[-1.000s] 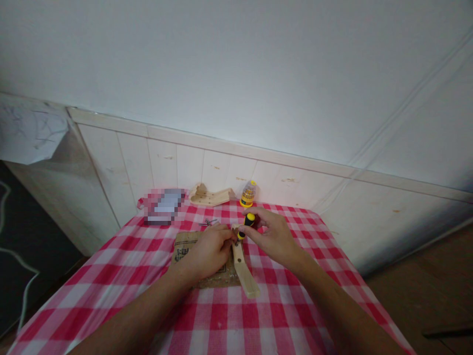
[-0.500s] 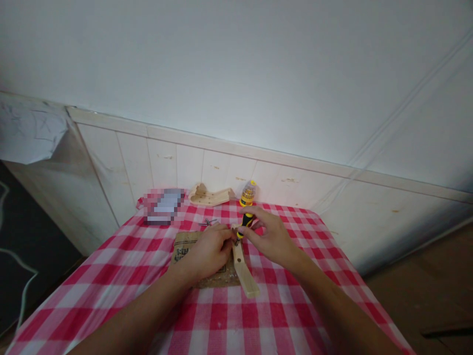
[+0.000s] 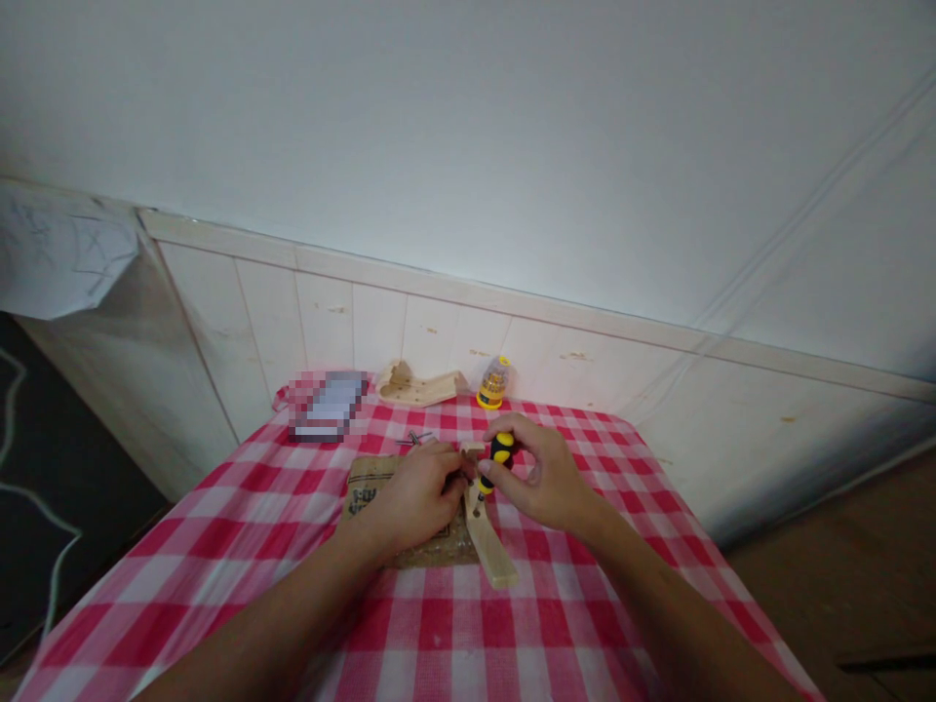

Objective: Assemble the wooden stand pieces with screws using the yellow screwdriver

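My right hand [image 3: 545, 470] grips a yellow-and-black screwdriver [image 3: 502, 447], tilted, its tip down at a dark hole in a pale wooden piece [image 3: 491, 548]. That bent piece lies partly on a brown printed cardboard sheet [image 3: 431, 554], its near end over the cloth. My left hand [image 3: 420, 495] is closed at the far part of the wooden piece, fingers pressed against it. What its fingertips pinch, if anything besides the wood, is hidden. Just beyond my left hand lie several thin dark metal pieces [image 3: 414, 439], too small to name.
A red-and-white checked cloth [image 3: 439, 643] covers the table. Against the panelled wall [image 3: 380, 317] stand another curved wooden piece [image 3: 420, 390] and a yellow-capped clear container of bits [image 3: 492, 382]. A blurred-out flat device [image 3: 329, 405] lies at the back left.
My right hand has drawn the screwdriver slightly nearer and to the right, its tip shifting from beside my left fingers to the nearer hole. My left hand stays on the wood.
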Action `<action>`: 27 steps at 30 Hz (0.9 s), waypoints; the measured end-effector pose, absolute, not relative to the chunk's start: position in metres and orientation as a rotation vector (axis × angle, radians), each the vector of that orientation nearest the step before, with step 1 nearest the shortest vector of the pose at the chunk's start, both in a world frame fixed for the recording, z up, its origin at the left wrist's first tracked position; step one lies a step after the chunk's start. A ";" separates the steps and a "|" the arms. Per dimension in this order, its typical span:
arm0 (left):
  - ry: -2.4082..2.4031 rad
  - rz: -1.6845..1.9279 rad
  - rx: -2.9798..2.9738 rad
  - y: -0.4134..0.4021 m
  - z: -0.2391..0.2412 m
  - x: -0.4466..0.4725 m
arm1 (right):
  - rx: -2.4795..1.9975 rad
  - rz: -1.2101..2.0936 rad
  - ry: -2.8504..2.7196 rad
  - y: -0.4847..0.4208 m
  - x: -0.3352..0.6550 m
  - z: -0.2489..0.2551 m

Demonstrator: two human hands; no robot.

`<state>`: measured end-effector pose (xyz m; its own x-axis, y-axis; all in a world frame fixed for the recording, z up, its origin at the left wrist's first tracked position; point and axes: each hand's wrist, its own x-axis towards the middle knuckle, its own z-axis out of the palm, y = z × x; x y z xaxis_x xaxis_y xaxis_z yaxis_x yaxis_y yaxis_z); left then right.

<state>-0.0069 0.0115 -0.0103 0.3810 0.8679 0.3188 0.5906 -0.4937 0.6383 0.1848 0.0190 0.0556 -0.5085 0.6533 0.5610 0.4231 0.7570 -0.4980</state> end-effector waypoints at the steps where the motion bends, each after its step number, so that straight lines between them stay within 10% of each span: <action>1: 1.256 0.889 2.222 0.011 -0.010 -0.007 | -0.794 0.387 -2.183 0.019 0.185 0.056; 27: 1.245 0.849 2.224 0.011 -0.007 -0.006 | -1.044 0.761 -2.097 0.020 0.183 0.061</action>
<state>-0.0062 0.0114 -0.0070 0.4025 0.8674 0.2927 0.5896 -0.4902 0.6420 0.1833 0.0204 0.0610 -0.4591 0.8356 0.3015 0.4475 0.5107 -0.7341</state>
